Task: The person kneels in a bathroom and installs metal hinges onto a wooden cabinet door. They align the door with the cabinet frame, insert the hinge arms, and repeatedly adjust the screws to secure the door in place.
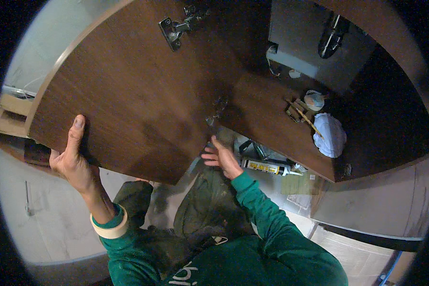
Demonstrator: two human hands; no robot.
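Note:
My left hand (76,164) grips the lower outer part of a dark brown cabinet door (119,95), thumb on its inner face and fingers behind the edge. A metal hinge (171,35) is fixed to the door's upper part. Lower down, another hinge (217,112) sits in shadow where door and cabinet (267,107) meet. Just below that hinge, my right hand (222,158) holds nothing, with its fingers apart. A roll of masking tape (110,229) is around my left wrist.
Inside the cabinet are a crumpled pale-blue cloth (330,135), a thin wooden stick (307,120), a small round container (314,100) and a dark pipe (332,38). A sealant cartridge (266,167) lies on the floor beneath the cabinet's front edge, beside my right wrist.

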